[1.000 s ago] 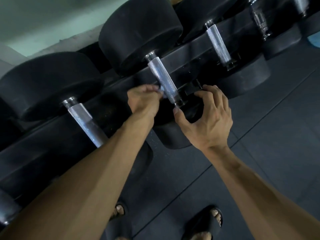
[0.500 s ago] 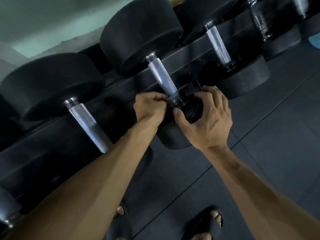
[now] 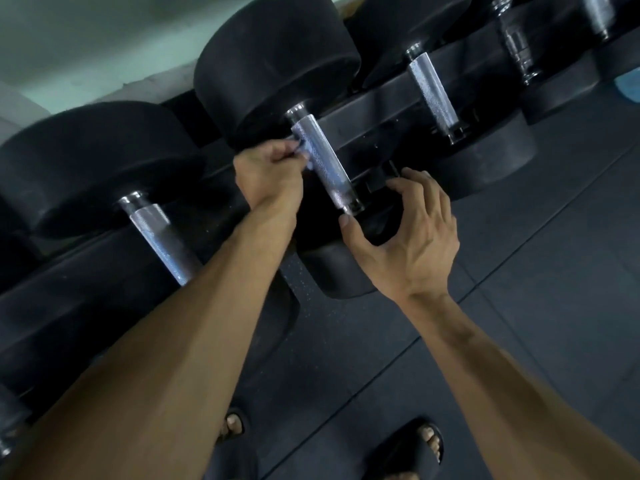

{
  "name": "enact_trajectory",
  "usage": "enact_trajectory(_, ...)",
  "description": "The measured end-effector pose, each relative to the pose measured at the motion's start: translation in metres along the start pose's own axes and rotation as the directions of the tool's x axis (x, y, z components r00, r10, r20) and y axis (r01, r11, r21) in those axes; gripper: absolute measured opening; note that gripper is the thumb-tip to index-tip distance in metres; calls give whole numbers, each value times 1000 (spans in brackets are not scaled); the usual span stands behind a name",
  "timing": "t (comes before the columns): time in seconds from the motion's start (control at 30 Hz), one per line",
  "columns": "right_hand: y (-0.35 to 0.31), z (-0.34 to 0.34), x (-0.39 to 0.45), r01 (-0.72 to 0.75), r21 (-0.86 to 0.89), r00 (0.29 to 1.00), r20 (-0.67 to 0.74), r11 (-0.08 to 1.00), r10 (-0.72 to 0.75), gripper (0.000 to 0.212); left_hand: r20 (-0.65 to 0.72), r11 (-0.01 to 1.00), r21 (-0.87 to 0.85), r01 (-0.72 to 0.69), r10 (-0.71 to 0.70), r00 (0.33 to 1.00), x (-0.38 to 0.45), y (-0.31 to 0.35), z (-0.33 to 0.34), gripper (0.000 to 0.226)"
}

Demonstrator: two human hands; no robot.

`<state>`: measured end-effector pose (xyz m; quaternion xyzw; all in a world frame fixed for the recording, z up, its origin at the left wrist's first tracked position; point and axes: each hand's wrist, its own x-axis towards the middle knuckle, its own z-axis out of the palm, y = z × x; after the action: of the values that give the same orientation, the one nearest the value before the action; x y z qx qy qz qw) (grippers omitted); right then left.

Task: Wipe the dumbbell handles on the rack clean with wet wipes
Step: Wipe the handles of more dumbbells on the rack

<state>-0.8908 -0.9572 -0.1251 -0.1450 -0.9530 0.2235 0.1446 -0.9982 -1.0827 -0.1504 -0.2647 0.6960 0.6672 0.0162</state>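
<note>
L hand (image 3: 268,174) pinches a small wet wipe (image 3: 302,151) vs the upper part of the middle dumbbell handle (image 3: 323,164) on the rack (image 3: 388,109); R hand (image 3: 412,233) curled round that dumbbell's near head (image 3: 339,268), thumb by handle's lower end; hands apart; sandalled feet on floor (image 3: 519,306).

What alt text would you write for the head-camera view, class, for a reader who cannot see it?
A person's left hand presses a small wet wipe against the upper part of a knurled steel dumbbell handle on a black rack. The right hand curls round the near black weight head. Similar dumbbells sit on either side; sandalled feet show below.
</note>
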Motion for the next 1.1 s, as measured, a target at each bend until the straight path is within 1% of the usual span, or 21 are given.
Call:
enact_trajectory(0.03,0,0,0,-1,3,1000,0,1000,1,73,9,1000,-5,-3,3,1000,3,2,0,28)
enact_trajectory(0.07,-1,0,0,1,4,1000,-1,1000,-1,72,41,1000,28,-4,3,999,1,0,0,28)
enact_trajectory(0.13,0,0,0,13,3,1000,-20,1000,-13,71,133,994,105,5,-19,991,-17,-14,-1,31)
enact_trajectory(0.2,0,0,0,22,4,999,-31,1000,-22,70,181,996,87,24,-40,983,-32,-27,-2,34)
enact_trajectory(0.23,1,1,-1,23,2,999,-33,1000,-23,70,162,998,66,8,-19,987,-31,-29,-1,34)
enact_trajectory(0.33,2,2,-1,26,-1,999,-40,1000,-26,69,-34,997,10,-75,76,997,-6,-13,6,33)
enact_trajectory(0.37,3,3,-1,32,-2,998,-45,999,-32,68,-84,995,-14,-96,94,992,2,-5,8,33)
enact_trajectory(0.4,3,3,-1,37,-4,998,-49,999,-37,68,-105,993,-34,-113,109,989,8,0,9,32)
enact_trajectory(0.43,3,2,-1,41,-4,998,-49,999,-41,68,-102,991,-40,-127,122,987,9,3,9,32)
enact_trajectory(0.5,3,2,0,38,-5,998,-39,999,-39,69,-36,993,3,-120,120,992,-3,1,7,29)
enact_trajectory(0.57,2,2,0,33,-6,999,-25,999,-33,69,48,997,36,-75,73,996,-17,-10,4,25)
enact_trajectory(0.63,3,2,0,34,-5,999,-27,999,-35,69,88,998,21,-54,52,995,-20,-15,1,24)
enact_trajectory(0.67,3,1,0,36,-6,999,-31,999,-36,68,79,999,1,-53,52,995,-15,-13,2,24)
enact_trajectory(0.77,3,1,0,55,28,998,-32,998,-54,65,-56,994,-36,-102,100,993,3,4,7,25)
enact_trajectory(0.8,4,1,-1,63,42,998,-23,997,-62,64,-70,993,-38,-108,105,992,6,8,8,27)
enact_trajectory(0.83,5,-2,0,71,52,998,-4,996,-71,64,-51,995,-29,-101,99,994,5,9,7,28)
enact_trajectory(0.87,5,-5,3,69,57,997,31,996,-71,67,-3,996,4,-86,86,996,-1,7,5,30)
enact_trajectory(0.93,10,-14,14,43,47,986,156,998,-50,81,122,992,113,-60,46,991,-17,-8,1,30)
enact_trajectory(1.0,13,-18,26,21,52,960,278,998,-35,97,184,987,155,-47,18,983,-33,-20,-3,29)
enact_trajectory(1.07,15,-19,34,-16,42,945,327,999,1,104,147,991,124,-53,34,988,-32,-22,0,33)
enact_trajectory(1.1,15,-18,35,-41,38,941,337,998,26,104,88,993,105,-60,50,995,-27,-18,4,35)
